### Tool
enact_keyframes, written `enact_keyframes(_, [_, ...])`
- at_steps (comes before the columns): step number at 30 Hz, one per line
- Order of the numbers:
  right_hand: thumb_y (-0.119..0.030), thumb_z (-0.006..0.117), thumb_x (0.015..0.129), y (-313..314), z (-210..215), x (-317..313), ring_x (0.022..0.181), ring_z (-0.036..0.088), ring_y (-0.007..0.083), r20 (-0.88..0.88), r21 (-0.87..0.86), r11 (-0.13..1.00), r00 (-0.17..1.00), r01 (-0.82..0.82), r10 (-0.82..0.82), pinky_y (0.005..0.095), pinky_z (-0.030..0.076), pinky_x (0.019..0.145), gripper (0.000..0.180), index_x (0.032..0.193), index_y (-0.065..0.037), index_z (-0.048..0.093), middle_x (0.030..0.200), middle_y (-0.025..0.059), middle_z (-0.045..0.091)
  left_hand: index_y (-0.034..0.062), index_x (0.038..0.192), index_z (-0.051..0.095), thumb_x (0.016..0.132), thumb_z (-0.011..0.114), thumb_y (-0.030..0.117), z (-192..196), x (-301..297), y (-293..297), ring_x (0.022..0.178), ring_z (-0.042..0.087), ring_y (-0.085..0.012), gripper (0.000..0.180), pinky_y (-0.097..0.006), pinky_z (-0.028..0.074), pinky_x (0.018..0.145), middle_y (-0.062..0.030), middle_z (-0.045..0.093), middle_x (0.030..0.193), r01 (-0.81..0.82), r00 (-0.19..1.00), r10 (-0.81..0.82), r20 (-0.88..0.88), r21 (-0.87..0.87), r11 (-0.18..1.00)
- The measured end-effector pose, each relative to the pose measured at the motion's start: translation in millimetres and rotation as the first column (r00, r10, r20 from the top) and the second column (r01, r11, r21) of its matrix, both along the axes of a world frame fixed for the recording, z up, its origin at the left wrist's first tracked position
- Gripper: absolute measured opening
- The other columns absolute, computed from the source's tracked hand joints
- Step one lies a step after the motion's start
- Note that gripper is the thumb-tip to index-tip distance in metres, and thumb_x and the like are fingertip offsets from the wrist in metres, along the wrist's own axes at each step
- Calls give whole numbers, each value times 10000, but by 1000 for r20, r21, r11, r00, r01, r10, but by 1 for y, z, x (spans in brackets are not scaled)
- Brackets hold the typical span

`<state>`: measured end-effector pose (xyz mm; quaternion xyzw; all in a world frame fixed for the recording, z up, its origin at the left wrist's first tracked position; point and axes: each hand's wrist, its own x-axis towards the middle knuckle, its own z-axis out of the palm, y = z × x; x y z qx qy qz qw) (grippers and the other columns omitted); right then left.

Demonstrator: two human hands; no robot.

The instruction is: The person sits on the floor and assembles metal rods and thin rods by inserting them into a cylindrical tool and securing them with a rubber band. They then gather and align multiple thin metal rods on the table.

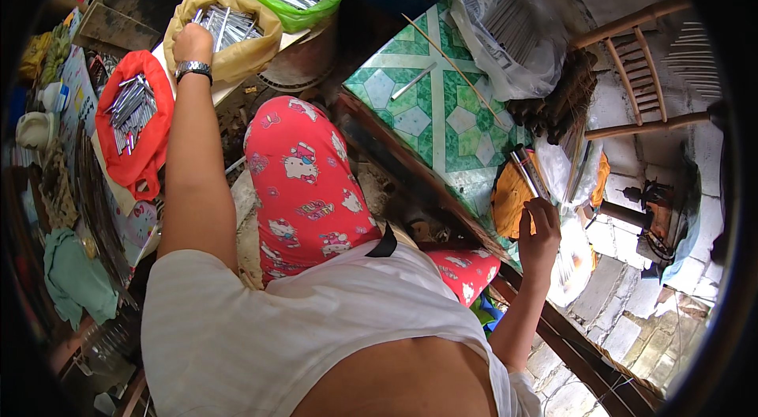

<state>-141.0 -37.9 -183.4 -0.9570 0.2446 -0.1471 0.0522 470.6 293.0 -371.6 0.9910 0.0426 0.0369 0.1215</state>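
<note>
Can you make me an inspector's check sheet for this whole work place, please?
Surface: green patterned table with a thin stick and a short tube on it.
Job's things: metal tubes in a tan bag; similar pieces in a red bag and a green bag.
Clutter: crumpled green cloth among jumbled things at left.
Hands: left hand at the tan bag's tubes; right hand at silvery tubes; grips unclear.
Cables: dark tangle at far right, too unclear to call.
Surroundings: pale blocks and a wooden frame at right.
</note>
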Motion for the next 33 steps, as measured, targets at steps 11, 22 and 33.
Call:
enact_keyframes(11, [64, 713, 851, 13, 2, 89, 978, 686, 332, 217, 48, 989, 968, -142, 128, 416, 560, 840, 220, 1058, -12, 720, 1085, 157, 684, 69, 981, 710, 897, 663, 227, 139, -241, -135, 888, 671, -299, 185, -445, 545, 725, -118, 658, 924, 799, 585, -679, 444, -172, 576])
enact_keyframes(22, [42, 729, 817, 17, -62, 185, 983, 667, 333, 298, 88, 919, 890, -384, 344, 412, 553, 818, 282, 1084, -40, 694, 1106, 134, 666, 24, 928, 622, 825, 634, 34, 137, -324, -182, 828, 684, -334, 104, -424, 580, 653, -147, 611, 891, 834, 548, -787, 283, -258, 488])
enact_keyframes(33, [62, 707, 837, 25, -77, 192, 951, 646, 342, 311, 76, 938, 902, -339, 300, 409, 531, 813, 270, 1088, -37, 695, 1083, 149, 669, 48, 958, 711, 896, 676, 226, 115, -141, -172, 925, 678, -400, 191, -493, 540, 773, -192, 710, 949, 704, 710, -634, 306, -298, 645])
